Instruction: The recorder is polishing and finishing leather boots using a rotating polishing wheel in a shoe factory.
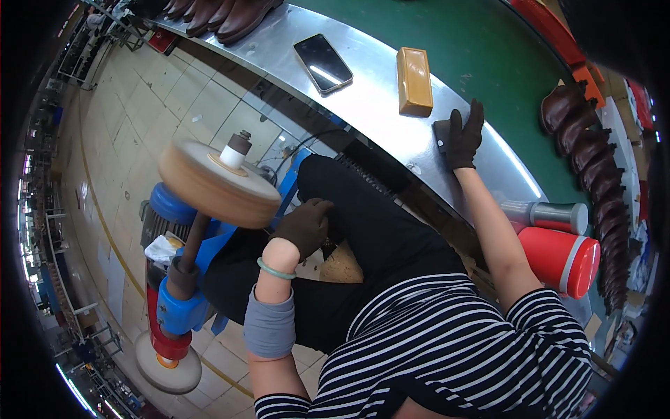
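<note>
A pale tiled floor (143, 133) spreads at left, and a shiny metal counter (377, 66) curves from upper left to lower right, bordered on its outer edge by a green surface (447, 35). On the counter's right-hand stretch, a small dark block (441, 134) lies against the thumb side of the right hand (463, 136), immediately to its left. The block's visible part runs away from the person, roughly in line with the hand; the remainder is hidden. The right hand's gloved fingers look extended, but whether it grips the block cannot be told.

The left hand (306, 225) is well apart from the block, over the black trousers (391, 230) and close to the near side of a large wheel (220, 181). Its gloved fingers are curled; whether they hold anything cannot be told.

Beyond the block and slightly left, a yellow-brown bar (415, 82) points its long axis away from the person, its far end by the counter's outer edge. A phone (323, 64) lies farther left.
</note>
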### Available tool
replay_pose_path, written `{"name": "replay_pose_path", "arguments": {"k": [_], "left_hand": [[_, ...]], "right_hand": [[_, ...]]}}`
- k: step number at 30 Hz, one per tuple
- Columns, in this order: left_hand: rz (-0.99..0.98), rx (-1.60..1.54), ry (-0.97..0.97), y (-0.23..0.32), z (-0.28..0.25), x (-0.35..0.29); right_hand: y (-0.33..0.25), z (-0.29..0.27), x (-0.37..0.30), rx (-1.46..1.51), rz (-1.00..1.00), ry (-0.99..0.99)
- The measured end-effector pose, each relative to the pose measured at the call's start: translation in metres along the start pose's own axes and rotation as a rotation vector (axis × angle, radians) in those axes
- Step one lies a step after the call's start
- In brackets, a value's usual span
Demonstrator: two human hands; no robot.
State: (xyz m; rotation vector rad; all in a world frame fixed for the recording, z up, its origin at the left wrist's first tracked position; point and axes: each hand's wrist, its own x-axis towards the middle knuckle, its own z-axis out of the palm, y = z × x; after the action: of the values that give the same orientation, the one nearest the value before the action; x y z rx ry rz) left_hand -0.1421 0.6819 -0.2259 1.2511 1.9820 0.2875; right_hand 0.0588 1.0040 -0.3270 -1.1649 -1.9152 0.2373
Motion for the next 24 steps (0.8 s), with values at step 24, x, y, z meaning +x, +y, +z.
{"name": "replay_pose_path", "arguments": {"k": [24], "left_hand": [[-0.352, -0.194, 0.961, -0.049, 0.155, 0.104]], "right_hand": [[-0.003, 0.0, 0.003, 0.044, -0.051, -0.044]]}}
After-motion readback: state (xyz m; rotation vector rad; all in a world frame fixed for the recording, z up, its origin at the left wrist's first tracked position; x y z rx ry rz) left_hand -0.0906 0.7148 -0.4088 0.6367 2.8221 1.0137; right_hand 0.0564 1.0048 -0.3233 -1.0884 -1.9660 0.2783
